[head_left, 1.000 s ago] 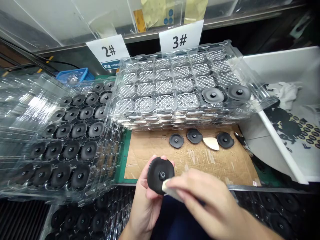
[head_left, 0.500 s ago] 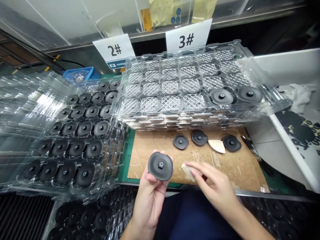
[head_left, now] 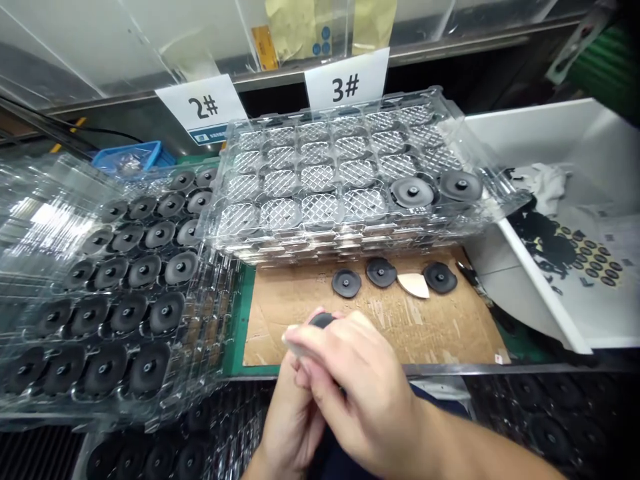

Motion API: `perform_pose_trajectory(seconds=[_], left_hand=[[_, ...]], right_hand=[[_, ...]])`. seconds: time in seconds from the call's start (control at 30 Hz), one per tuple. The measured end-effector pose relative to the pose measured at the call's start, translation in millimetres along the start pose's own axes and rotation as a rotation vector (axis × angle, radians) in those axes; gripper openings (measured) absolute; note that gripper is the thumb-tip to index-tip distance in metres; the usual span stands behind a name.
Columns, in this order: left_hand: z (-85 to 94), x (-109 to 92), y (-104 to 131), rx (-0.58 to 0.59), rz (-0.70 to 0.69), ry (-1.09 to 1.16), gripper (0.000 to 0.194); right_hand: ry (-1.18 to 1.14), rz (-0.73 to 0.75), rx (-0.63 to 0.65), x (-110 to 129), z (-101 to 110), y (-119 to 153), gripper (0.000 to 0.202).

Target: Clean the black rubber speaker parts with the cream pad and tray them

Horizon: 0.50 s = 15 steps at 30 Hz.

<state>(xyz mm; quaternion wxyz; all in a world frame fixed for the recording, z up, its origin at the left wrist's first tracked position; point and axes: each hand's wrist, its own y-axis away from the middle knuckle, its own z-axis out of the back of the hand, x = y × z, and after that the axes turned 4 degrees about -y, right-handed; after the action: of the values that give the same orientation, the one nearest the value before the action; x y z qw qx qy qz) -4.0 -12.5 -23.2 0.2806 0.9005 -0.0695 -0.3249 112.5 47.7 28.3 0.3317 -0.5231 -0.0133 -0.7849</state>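
Note:
Low over the front of the cardboard, my left hand (head_left: 295, 413) is closed around a black disc (head_left: 323, 320); only the disc's far rim shows. My right hand (head_left: 357, 380) lies across it, fingers bent and pressed together, covering most of the disc. A thin pale piece (head_left: 299, 348) shows under the right fingertips, its shape mostly hidden. Beyond the hands, a black disc with a centre nut (head_left: 346, 283), a second black disc (head_left: 381, 273), a cream pointed-oval piece (head_left: 414, 285) and a third black disc (head_left: 440, 277) rest on the cardboard (head_left: 280, 300).
A stack of clear plastic trays (head_left: 320, 230) stands behind the cardboard, two discs in its front row. More clear trays (head_left: 200, 300) with rows of black discs are at left. A white bin (head_left: 545, 287) with black scraps stands at right. Paper signs (head_left: 347, 80) stand behind.
My right hand has moved left, from beside the disc to over it, carrying the pale piece. The disc in my left hand is now mostly covered. The view has shifted right.

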Motion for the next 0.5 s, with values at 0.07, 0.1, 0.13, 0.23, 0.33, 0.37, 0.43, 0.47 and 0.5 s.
perform_pose_trajectory(seconds=[0.07,0.1,0.13,0.23,0.33,0.37,0.43,0.47,0.5], left_hand=[[3.5,-2.1,1.5,-0.029,-0.017,-0.005,0.045],[4.6,-2.8,1.9,-0.031,-0.040,-0.007,0.044],[4.9,-3.1,2.3,-0.026,-0.055,-0.009,0.042],[0.9,-3.6,3.5,0.005,-0.026,-0.001,0.028],[-3.4,-7.7,4.9,0.035,0.035,-0.004,0.035],[-3.9,-9.7,5.0,0.066,0.050,-0.006,0.041],[-3.9,-13.4,4.7,0.126,0.068,-0.013,0.053],[-4.2,-14.7,4.6,0.140,0.071,-0.018,0.056],[-4.9,-15.5,4.7,0.138,0.067,-0.021,0.057]], right_hand=[[-0.050,-0.016,0.201,3.0,-2.6,-4.8,0.021],[-0.063,-0.037,0.260,2.0,-4.0,-6.3,0.020],[-0.053,-0.047,0.258,0.4,-5.4,-7.8,0.019],[0.039,0.009,0.053,-3.0,-8.4,-9.4,0.024],[-0.024,0.101,0.099,-3.0,-1.5,-1.1,0.024],[-0.054,0.095,0.163,-3.2,3.4,3.9,0.024],[-0.034,0.023,0.209,-4.0,14.3,14.7,0.024],[0.014,-0.021,0.190,-4.3,19.0,19.1,0.025],[0.074,-0.053,0.150,-4.2,22.4,22.1,0.026]])
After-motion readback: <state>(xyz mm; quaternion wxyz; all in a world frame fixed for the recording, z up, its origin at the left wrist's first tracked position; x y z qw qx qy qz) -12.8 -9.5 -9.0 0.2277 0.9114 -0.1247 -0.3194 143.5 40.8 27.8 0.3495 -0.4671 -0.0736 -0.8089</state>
